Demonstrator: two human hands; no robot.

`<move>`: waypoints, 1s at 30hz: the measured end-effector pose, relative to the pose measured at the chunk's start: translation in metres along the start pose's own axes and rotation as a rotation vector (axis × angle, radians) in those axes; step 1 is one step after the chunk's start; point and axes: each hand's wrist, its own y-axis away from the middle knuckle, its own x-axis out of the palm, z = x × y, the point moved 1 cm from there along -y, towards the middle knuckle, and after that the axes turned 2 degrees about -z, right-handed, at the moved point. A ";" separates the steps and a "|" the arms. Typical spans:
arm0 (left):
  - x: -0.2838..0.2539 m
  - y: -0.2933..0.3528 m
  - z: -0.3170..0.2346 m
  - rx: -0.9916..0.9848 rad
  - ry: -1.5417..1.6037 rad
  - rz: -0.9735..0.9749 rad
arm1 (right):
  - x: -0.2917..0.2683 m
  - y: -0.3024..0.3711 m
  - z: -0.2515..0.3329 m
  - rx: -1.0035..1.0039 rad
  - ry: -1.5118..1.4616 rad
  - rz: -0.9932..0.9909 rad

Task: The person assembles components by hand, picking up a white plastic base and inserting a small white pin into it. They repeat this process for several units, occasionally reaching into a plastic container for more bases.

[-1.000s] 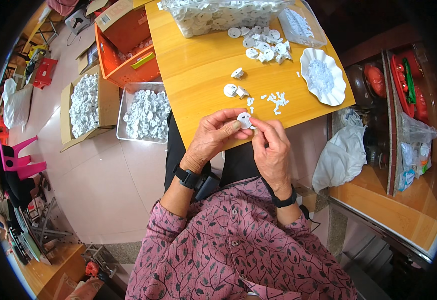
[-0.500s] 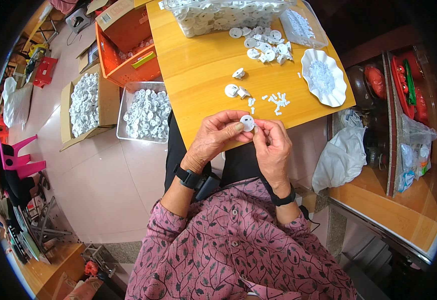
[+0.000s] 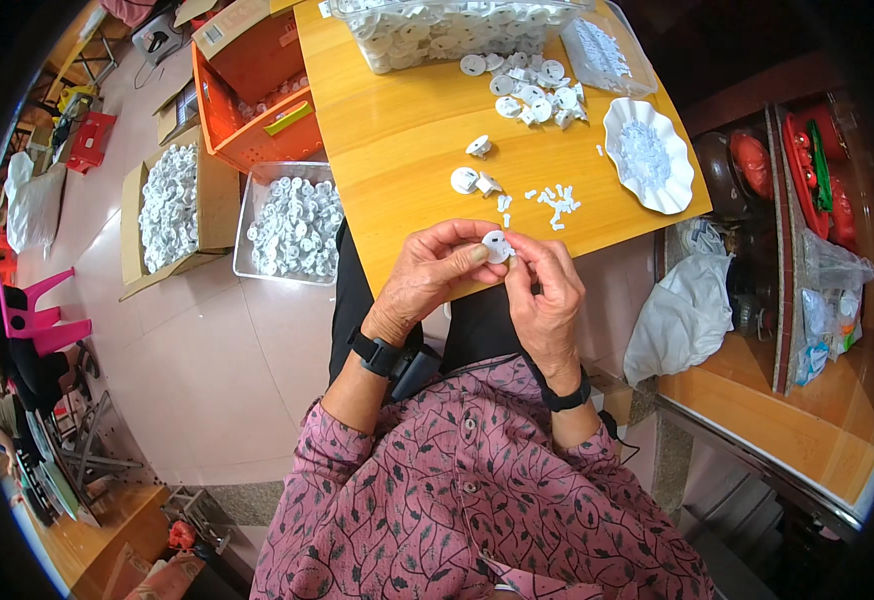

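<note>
In front of me, at the table's near edge, my left hand [image 3: 435, 264] pinches a round white plastic disc [image 3: 497, 246] with a small dark slot in its face. My right hand [image 3: 545, 290] is closed at the disc's right edge, thumb against forefinger. A bit of white shows at those fingertips; whether it belongs to the disc or is a separate piece I cannot tell. Just beyond lie small white pegs [image 3: 562, 205] in a loose scatter. Left of them are a few more white discs [image 3: 465, 180] with raised backs.
A scalloped white dish [image 3: 682, 196] of clear bits stands at the table's right. Farther back are a disc pile [image 3: 537, 98], a full clear bin [image 3: 382, 62] and a clear tray [image 3: 647, 82]. Left on the floor: an orange crate [image 3: 257, 145], a carton [image 3: 132, 225] and a tub [image 3: 242, 262].
The disc has tilted slightly between my fingers, and my right fingertips have shifted a little at its edge. Everything else looks the same.
</note>
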 end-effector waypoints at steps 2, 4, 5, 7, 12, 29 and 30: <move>0.000 0.000 0.000 0.005 0.000 -0.003 | -0.001 -0.001 0.001 -0.066 0.020 0.010; 0.000 -0.001 0.001 0.015 0.001 -0.005 | -0.001 -0.002 0.001 -0.070 0.013 -0.011; 0.000 -0.001 0.001 0.025 0.002 -0.007 | -0.001 -0.002 0.000 -0.075 0.006 -0.033; 0.000 -0.001 0.000 0.030 0.006 0.003 | 0.003 0.002 -0.010 0.004 -0.102 -0.041; -0.002 -0.002 0.002 0.038 -0.011 -0.002 | -0.002 0.005 -0.001 0.378 -0.407 -0.009; -0.002 -0.002 0.003 0.071 0.023 0.019 | 0.005 0.004 -0.001 0.333 -0.497 -0.041; -0.002 -0.002 0.002 0.072 0.024 0.019 | 0.005 0.004 -0.002 0.332 -0.497 -0.040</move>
